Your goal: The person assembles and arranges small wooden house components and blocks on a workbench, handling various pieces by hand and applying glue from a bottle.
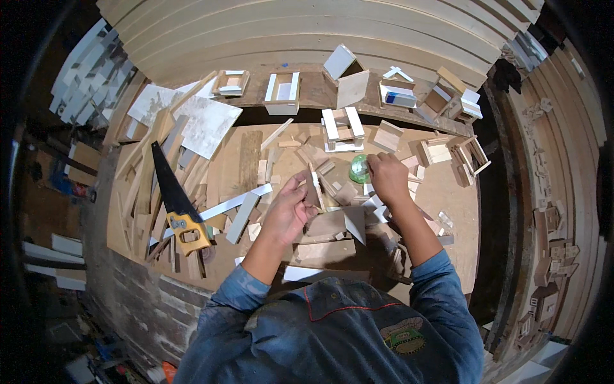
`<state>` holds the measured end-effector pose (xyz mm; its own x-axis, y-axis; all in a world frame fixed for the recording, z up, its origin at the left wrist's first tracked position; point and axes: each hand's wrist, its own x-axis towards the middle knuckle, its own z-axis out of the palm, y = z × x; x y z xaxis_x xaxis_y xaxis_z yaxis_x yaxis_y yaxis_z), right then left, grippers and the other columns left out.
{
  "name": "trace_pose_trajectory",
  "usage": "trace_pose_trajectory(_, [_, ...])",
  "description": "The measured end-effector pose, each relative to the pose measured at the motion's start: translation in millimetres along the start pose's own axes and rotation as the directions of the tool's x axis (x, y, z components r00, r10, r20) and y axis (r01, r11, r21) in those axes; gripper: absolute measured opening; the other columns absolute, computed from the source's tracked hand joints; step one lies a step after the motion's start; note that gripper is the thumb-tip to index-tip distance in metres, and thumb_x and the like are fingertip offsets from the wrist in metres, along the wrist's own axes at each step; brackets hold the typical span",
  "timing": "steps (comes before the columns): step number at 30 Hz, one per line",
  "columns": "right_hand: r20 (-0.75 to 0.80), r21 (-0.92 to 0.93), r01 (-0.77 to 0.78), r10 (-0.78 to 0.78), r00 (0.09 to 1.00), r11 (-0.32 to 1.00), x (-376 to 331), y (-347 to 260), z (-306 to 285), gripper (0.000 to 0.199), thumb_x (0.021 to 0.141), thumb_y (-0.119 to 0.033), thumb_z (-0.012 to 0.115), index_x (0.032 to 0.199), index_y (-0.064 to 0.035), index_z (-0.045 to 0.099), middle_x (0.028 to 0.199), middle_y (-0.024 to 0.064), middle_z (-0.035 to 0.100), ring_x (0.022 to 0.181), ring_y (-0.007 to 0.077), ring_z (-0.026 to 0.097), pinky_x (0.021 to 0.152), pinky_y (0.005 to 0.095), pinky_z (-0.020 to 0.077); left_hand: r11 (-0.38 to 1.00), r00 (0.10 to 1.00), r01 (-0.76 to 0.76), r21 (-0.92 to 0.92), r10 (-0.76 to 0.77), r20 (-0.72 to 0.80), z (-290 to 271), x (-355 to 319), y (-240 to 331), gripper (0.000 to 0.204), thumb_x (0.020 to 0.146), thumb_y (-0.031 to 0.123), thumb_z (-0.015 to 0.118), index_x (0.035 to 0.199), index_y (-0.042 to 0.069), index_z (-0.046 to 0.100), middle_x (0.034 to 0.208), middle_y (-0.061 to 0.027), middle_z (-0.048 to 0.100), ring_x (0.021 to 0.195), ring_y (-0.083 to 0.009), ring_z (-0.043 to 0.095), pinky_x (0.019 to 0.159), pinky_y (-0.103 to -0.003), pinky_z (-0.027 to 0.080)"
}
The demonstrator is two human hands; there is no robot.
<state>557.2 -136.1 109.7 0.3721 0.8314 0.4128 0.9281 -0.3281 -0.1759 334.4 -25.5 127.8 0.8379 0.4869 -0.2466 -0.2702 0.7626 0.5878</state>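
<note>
My left hand (289,208) is closed round a thin wooden piece (314,187), held up on edge over the middle of the bench. Just to its right is a small green see-through container (358,169). My right hand (389,178) is at that container's right side, its fingers bent and pinched together. Whatever the fingertips hold, if anything, is too small or hidden to make out. Below and between my hands lie wooden offcuts (325,224) and a pale triangular-looking panel (355,224).
A handsaw with a yellow handle (187,232) lies on wood strips at the left. Small box-like wooden models (282,93) line the far ledge, and a white-edged frame (343,129) stands nearer. A stained white board (208,125) rests at the far left.
</note>
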Motion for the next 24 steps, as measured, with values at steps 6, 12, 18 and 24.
trace_pose_trajectory(6, [0.135, 0.006, -0.046, 0.045, 0.99, 0.999, 6, 7, 18, 0.009, 0.078, -0.014, 0.057, 0.08, -0.0073, 0.062, 0.076, 0.0115, 0.061, 0.075, 0.0295, 0.062, 0.062, 0.0406, 0.0507, 1.0, 1.0, -0.012, -0.016, 0.012, 0.0, -3, 1, 1, 0.035, 0.092, 0.011, 0.052, 0.126, 0.006, 0.043, 0.097, -0.0016, 0.063, 0.078, -0.0104, 0.064, 0.062, -0.025, 0.054])
trace_pose_trajectory(12, [0.036, 0.153, -0.184, 0.181, 0.983, 0.971, 7, 11, 10, 0.015, 0.081, -0.021, 0.062, 0.082, -0.0069, 0.064, 0.075, 0.0131, 0.061, 0.069, 0.032, 0.062, 0.059, 0.0439, 0.0492, 1.0, 0.999, 0.011, -0.02, -0.012, -0.047, 6, 2, 2, 0.034, 0.093, 0.009, 0.05, 0.126, 0.004, 0.042, 0.092, -0.0003, 0.059, 0.074, -0.0079, 0.06, 0.062, -0.022, 0.051])
trace_pose_trajectory(18, [-0.104, 0.174, -0.126, 0.146, 0.984, 0.977, 1, 1, -6, 0.014, 0.082, -0.021, 0.062, 0.08, -0.0078, 0.063, 0.073, 0.0121, 0.06, 0.066, 0.0326, 0.061, 0.058, 0.0435, 0.0487, 1.0, 0.998, 0.006, -0.019, -0.008, -0.062, 8, 5, -1, 0.034, 0.094, 0.008, 0.047, 0.127, 0.001, 0.039, 0.092, -0.0012, 0.059, 0.073, -0.0074, 0.06, 0.063, -0.022, 0.052])
trace_pose_trajectory(24, [-0.096, 0.197, -0.156, 0.178, 0.979, 0.968, -7, 8, 3, 0.011, 0.083, -0.018, 0.061, 0.081, -0.007, 0.06, 0.075, 0.013, 0.059, 0.066, 0.0339, 0.06, 0.057, 0.0434, 0.0483, 0.999, 1.0, 0.024, -0.029, -0.025, -0.016, 9, 6, -3, 0.037, 0.093, 0.007, 0.049, 0.128, 0.0, 0.038, 0.092, -0.0013, 0.059, 0.074, -0.0077, 0.06, 0.064, -0.022, 0.052])
